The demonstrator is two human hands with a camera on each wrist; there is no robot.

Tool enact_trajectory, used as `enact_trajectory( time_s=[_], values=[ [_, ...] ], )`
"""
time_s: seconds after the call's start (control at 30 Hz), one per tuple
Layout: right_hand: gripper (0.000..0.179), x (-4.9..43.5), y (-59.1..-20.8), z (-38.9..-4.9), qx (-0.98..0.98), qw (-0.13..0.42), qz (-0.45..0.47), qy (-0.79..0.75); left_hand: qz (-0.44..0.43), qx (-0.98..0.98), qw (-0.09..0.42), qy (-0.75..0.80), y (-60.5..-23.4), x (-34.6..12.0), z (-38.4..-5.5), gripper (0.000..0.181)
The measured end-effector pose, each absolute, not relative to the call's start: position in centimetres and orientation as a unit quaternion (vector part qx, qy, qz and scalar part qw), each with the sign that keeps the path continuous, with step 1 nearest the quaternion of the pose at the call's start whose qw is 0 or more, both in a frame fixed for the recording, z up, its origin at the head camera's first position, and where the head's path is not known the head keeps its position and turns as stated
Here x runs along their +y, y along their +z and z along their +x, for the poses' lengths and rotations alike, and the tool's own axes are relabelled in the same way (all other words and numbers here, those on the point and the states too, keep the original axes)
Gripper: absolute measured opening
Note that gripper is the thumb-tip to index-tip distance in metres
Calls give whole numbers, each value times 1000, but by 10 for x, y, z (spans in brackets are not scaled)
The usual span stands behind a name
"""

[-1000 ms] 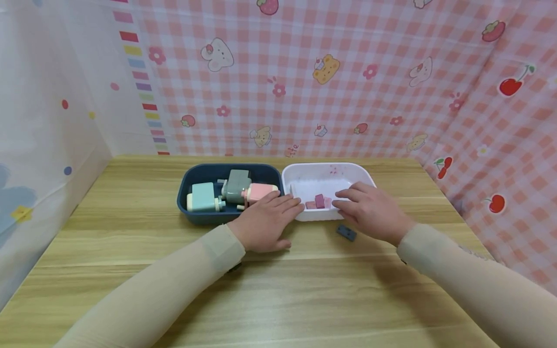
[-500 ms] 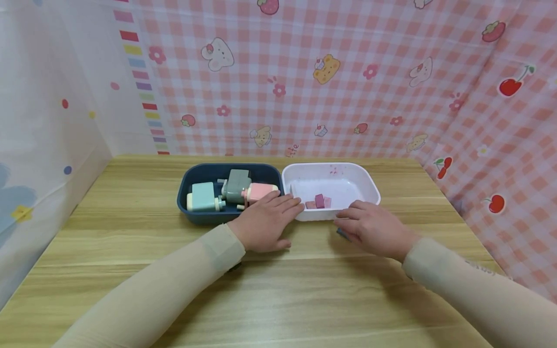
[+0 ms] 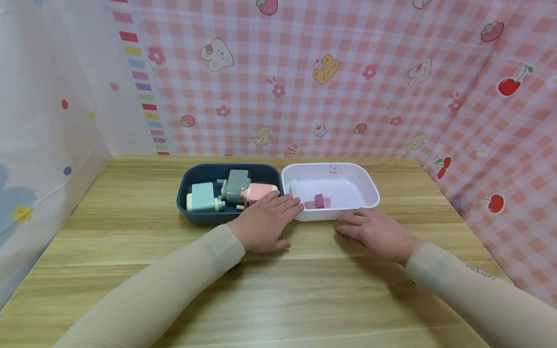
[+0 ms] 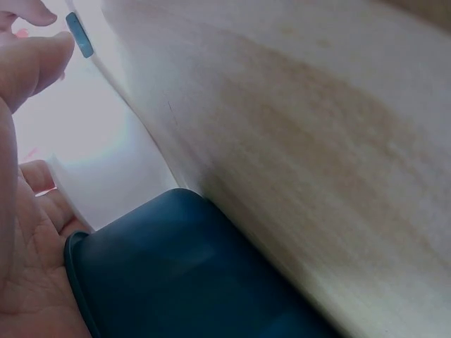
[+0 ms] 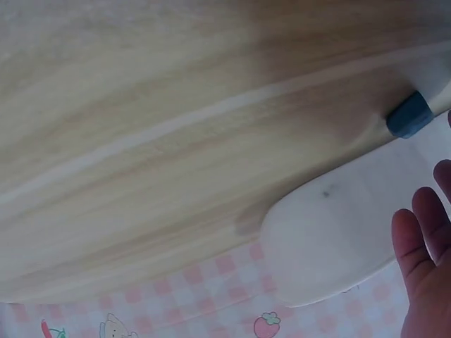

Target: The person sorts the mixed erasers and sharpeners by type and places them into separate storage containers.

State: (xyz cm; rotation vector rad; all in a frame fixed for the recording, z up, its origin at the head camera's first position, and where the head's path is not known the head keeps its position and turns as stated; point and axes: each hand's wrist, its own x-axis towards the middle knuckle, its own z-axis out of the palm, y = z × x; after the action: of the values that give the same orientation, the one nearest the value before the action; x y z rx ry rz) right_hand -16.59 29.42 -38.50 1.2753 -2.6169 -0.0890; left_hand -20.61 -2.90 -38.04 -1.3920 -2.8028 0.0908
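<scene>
My left hand [image 3: 267,222] lies palm down with straight fingers over the near rims where the dark blue bin [image 3: 204,219] and the white bin [image 3: 315,216] meet. In front of the white bin, my right hand [image 3: 375,235] reaches low over a small dark blue-grey block [image 5: 410,116] on the table. Its fingers look relaxed; in the right wrist view several spread fingertips are apart from the block, and the thumb is hidden. The dark bin holds mint [image 3: 202,196], grey-green [image 3: 238,186] and pink [image 3: 261,191] crank pencil sharpeners, the pink one partly covered by my left hand.
Several small pink blocks [image 3: 319,201] sit in the white bin's near left corner. The bins stand side by side on a wooden table [image 3: 287,299]. A pink checked cloth [image 3: 278,111] rises behind the table and on the right, with a white patterned cloth [image 3: 48,159] on the left.
My right hand has come down and back from over the white bin to the dark block, covering most of it in the head view. My left hand has stayed in place.
</scene>
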Motion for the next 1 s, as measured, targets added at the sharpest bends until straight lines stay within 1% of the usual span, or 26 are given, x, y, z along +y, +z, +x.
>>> enact_trajectory(
  time_s=[1.0],
  values=[
    [31,302,-398,-170,-900,74,429,-32,-445,-895,8,32,-382,-29,-207,92]
  ],
)
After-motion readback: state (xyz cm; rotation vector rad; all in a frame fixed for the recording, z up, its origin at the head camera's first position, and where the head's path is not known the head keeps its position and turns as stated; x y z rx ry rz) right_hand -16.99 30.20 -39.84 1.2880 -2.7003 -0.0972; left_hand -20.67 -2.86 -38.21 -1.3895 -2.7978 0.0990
